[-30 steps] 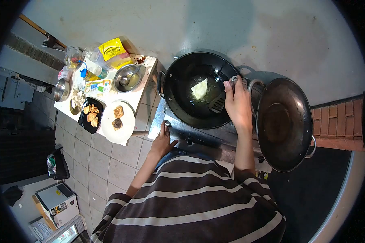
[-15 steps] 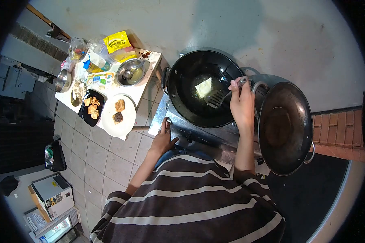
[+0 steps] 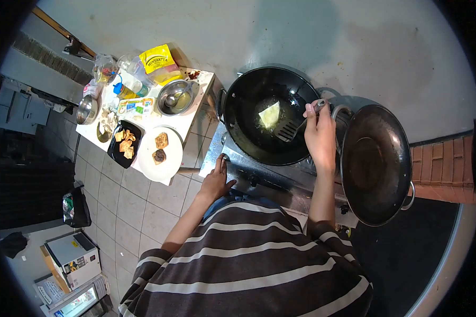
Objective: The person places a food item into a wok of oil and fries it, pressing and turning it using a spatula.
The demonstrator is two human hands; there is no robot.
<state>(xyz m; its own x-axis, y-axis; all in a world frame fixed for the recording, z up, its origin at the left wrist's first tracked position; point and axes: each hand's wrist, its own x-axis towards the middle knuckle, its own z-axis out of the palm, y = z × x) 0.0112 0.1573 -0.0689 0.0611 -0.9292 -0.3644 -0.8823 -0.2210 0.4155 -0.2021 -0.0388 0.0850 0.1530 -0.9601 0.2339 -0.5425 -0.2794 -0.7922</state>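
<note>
Nearest you, your left hand (image 3: 214, 185) rests on the front edge of the stove (image 3: 239, 159), fingers extended, with nothing in it that shows. Your right hand (image 3: 321, 140), well apart from it, is wrapped around the handle of the slotted spatula (image 3: 287, 131). The tool looks light and stiff, and a hold high on the handle should keep your fingers off the heat. Its head is inside the wok (image 3: 243, 143), just beside the pale folded piece (image 3: 269, 115) on the shiny bottom; I cannot tell if they touch. Expect that piece to be light, soft, slippery and easily torn, better borne from beneath than pinched. Farther left, the browned pieces (image 3: 161, 140) on the white plate (image 3: 172, 164) look firmer
</note>
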